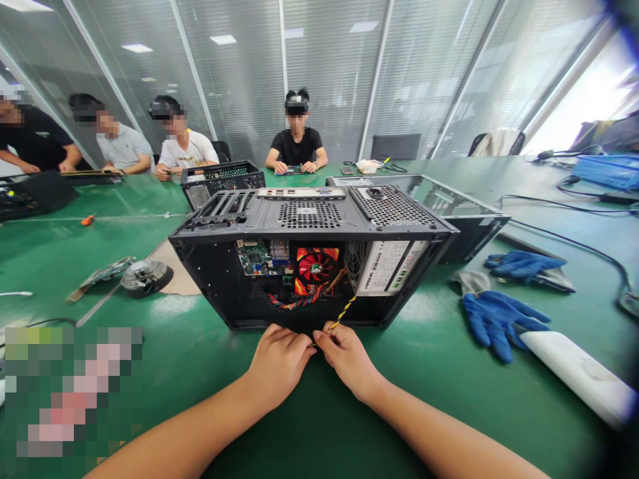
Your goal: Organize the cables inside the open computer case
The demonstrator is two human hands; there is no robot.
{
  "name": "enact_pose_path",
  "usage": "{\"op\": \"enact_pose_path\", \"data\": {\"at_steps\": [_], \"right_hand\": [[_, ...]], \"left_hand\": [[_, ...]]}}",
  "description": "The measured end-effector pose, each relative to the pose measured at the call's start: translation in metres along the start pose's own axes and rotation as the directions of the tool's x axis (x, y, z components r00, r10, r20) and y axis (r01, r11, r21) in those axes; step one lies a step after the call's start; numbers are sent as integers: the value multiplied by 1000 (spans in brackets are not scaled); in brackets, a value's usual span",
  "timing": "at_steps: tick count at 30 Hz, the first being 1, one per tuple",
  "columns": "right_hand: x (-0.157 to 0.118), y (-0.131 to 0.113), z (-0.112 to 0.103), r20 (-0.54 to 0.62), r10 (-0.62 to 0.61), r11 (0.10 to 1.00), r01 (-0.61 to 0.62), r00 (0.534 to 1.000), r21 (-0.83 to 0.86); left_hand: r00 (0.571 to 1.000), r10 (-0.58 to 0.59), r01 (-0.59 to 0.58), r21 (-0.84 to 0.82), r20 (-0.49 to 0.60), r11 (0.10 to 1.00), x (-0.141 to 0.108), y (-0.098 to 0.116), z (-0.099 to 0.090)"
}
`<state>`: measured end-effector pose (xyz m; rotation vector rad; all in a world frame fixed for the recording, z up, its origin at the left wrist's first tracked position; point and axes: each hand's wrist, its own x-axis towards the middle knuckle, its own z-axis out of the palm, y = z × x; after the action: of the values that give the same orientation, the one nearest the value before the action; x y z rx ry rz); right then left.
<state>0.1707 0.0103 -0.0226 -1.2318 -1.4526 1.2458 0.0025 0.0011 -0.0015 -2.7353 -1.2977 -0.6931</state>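
An open black computer case [309, 226] lies in front of me, its open side facing me. Inside show a red and black fan [316, 268], a circuit board [259, 258], a bundle of coloured cables [299, 299] and a labelled power supply [392, 267]. A twisted yellow and black cable [344, 311] comes out of the case to my hands. My right hand [345, 356] pinches this cable just before the case's lower edge. Close beside it, my left hand [282, 362] is closed with its fingertips at the cable's end. The very tip is hidden by the fingers.
Blue gloves [499, 319] and a white object [579, 372] lie at the right. A round metal part [144, 276] sits at the left. Behind are another case [224, 179], a side panel frame [459, 213] and several people across the green table [200, 386].
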Motion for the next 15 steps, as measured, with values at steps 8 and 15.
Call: {"op": "enact_pose_path", "data": {"at_steps": [8,15], "right_hand": [[-1,0,1,32,19,1000,-20,999,23],[-1,-1,0,24,16,1000,-17,1000,21]], "left_hand": [[993,-70,69,16,99,998,4,1,-3],[997,-76,76,-40,19,996,4,1,-6]]}}
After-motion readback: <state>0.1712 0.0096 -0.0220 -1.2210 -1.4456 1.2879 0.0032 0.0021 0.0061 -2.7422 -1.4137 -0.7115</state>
